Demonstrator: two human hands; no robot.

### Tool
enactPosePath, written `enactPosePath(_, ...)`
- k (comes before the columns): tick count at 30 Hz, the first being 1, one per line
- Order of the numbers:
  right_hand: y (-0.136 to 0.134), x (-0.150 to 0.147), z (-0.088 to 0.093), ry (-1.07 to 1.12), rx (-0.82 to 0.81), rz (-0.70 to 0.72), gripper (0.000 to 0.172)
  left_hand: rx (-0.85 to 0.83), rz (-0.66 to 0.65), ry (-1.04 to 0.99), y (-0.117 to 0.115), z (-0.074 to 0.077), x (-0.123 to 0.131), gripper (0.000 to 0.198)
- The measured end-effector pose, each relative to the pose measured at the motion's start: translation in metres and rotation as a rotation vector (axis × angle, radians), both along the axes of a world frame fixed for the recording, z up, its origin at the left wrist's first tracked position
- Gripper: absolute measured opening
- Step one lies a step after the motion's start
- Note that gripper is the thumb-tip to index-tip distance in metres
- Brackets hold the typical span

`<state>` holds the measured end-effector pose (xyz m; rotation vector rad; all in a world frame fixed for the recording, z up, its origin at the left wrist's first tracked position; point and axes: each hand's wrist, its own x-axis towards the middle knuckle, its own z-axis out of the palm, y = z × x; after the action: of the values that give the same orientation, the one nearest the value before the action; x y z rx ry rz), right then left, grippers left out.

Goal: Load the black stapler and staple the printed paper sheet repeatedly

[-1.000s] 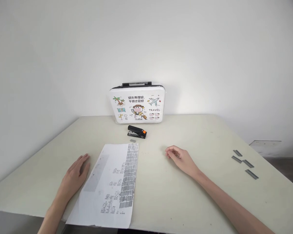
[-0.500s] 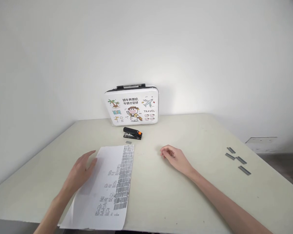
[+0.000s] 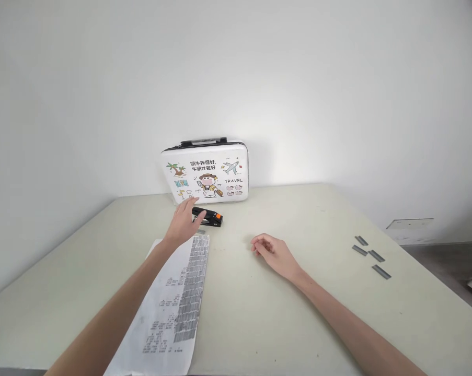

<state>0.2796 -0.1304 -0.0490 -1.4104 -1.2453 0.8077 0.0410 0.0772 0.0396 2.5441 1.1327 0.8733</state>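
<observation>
My left hand point(image 3: 182, 223) is open, thumb apart from the fingers, at the left end of a black stapler point(image 3: 212, 217) with an orange patch. It partly covers the stapler; whether it touches I cannot tell. A small grey strip of staples point(image 3: 200, 231) lies just below the stapler. Under my left forearm is a printed sheet of paper point(image 3: 169, 303), dense dark print along its right side. My right hand point(image 3: 273, 253) rests on the table to the right of the paper, fingers curled in, with nothing visible in them.
A white case point(image 3: 208, 175) with cartoon pictures and a black handle leans against the wall behind the stapler. Several grey staple strips point(image 3: 381, 271) lie on the right of the pale table point(image 3: 298, 324). Beyond its right edge the floor shows.
My left hand has left the paper's left edge and moved forward and right to the stapler. My right hand stays in place, fingers curled. The view has shifted slightly.
</observation>
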Motion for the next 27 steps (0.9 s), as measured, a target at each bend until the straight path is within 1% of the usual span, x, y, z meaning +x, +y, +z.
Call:
enactPosePath(3, -0.001, -0.001, 0.004, 0.005, -0.003, 0.003, 0.024, -0.017, 0.131, -0.12, 0.028, 0.003, 0.009, 0.048)
enactPosePath(6, -0.001, -0.001, 0.007, 0.012, -0.012, 0.006, 0.023, -0.067, 0.322, -0.255, 0.062, 0.01, 0.009, 0.05)
enactPosePath(7, -0.001, -0.001, 0.008, 0.014, -0.016, 0.007, 0.023, -0.09, 0.386, -0.299, 0.074, 0.013, 0.007, 0.055)
enactPosePath(9, 0.0, -0.001, 0.007, 0.015, -0.019, 0.008, 0.022, -0.138, 0.493, -0.382, 0.096, 0.018, 0.002, 0.071)
enactPosePath(11, 0.001, -0.002, 0.004, 0.012, -0.019, 0.007, 0.023, -0.192, 0.542, -0.453, 0.116, 0.021, -0.003, 0.09)
enactPosePath(13, 0.001, -0.004, 0.0, 0.004, -0.015, 0.005, 0.023, -0.255, 0.527, -0.503, 0.133, 0.023, -0.007, 0.104)
enactPosePath(14, 0.002, -0.004, -0.003, -0.001, -0.013, 0.004, 0.023, -0.286, 0.5, -0.519, 0.14, 0.024, -0.008, 0.106)
enactPosePath(17, 0.002, -0.008, -0.009, -0.015, -0.008, -0.002, 0.021, -0.357, 0.377, -0.535, 0.156, 0.023, -0.006, 0.099)
enactPosePath(19, 0.001, -0.011, -0.012, -0.02, -0.007, -0.006, 0.02, -0.364, 0.298, -0.536, 0.161, 0.019, -0.001, 0.093)
enactPosePath(21, 0.002, -0.015, -0.014, -0.021, -0.012, -0.011, 0.02, -0.341, 0.251, -0.536, 0.162, 0.013, 0.003, 0.092)
enactPosePath(24, 0.004, -0.025, -0.015, -0.031, -0.026, -0.016, 0.02, -0.3, 0.219, -0.515, 0.162, 0.004, 0.002, 0.096)
enactPosePath(27, 0.008, -0.04, -0.015, -0.064, -0.04, -0.014, 0.019, -0.292, 0.212, -0.463, 0.163, 0.003, -0.006, 0.098)
